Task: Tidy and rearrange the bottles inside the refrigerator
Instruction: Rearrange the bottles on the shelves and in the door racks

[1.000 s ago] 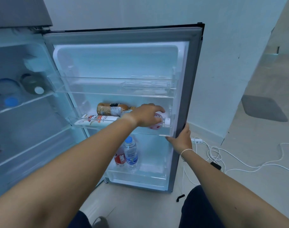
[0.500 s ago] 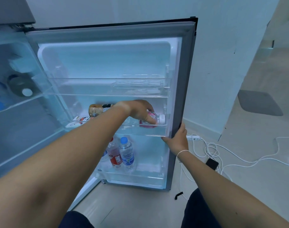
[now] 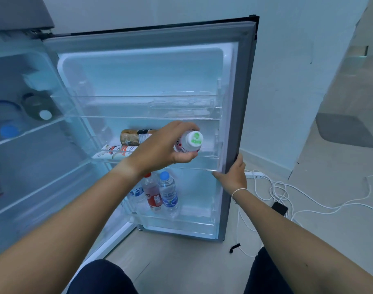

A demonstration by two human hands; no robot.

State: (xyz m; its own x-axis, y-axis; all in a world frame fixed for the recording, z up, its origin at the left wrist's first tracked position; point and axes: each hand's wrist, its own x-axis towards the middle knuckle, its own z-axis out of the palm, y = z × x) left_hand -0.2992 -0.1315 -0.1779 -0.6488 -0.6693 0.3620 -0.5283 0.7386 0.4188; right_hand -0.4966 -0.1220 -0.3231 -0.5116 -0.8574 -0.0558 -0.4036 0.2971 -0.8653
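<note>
My left hand (image 3: 163, 148) grips a small pink-labelled bottle (image 3: 190, 142) with a white and green cap, lifted clear of the middle door shelf (image 3: 206, 153) and pointing its cap at me. My right hand (image 3: 234, 174) holds the edge of the open refrigerator door (image 3: 240, 102). A brown bottle (image 3: 134, 136) and a white and red carton-like bottle (image 3: 115, 150) lie on their sides on the middle shelf. In the bottom door shelf (image 3: 181, 225) stand a blue-capped water bottle (image 3: 168, 194), a red drink bottle (image 3: 152, 194) and another clear bottle (image 3: 138, 194).
The top door shelf (image 3: 143, 107) holds nothing I can make out. Inside the fridge at the left, bottles (image 3: 39, 108) lie on a glass shelf. White cables (image 3: 287, 192), a power strip (image 3: 254, 176) and a phone (image 3: 279, 207) lie on the floor at the right.
My left hand has lifted the pink-labelled bottle off the middle door shelf and turned its cap toward me. My right hand stays on the door edge.
</note>
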